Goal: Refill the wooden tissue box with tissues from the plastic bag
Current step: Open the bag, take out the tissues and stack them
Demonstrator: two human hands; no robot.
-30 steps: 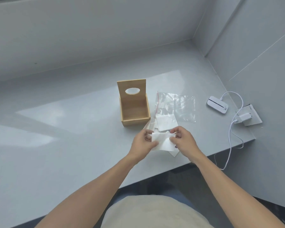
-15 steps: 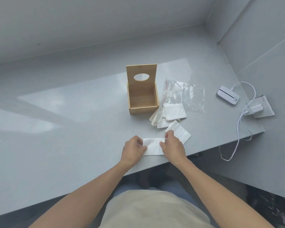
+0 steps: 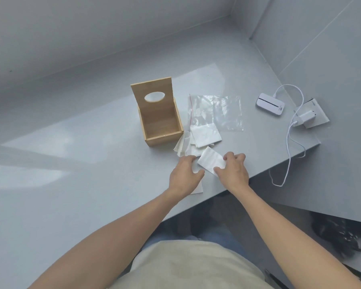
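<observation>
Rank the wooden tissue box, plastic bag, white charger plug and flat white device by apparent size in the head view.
1. wooden tissue box and plastic bag: alike, unranked
2. flat white device
3. white charger plug

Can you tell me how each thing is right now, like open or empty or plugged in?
wooden tissue box: lid up, empty.
plastic bag: flat, nearly empty.
folded tissue: pinched by right hand.
tissue pile: loose beside box.
left hand: pressing a tissue down.
charger: plugged in.
</observation>
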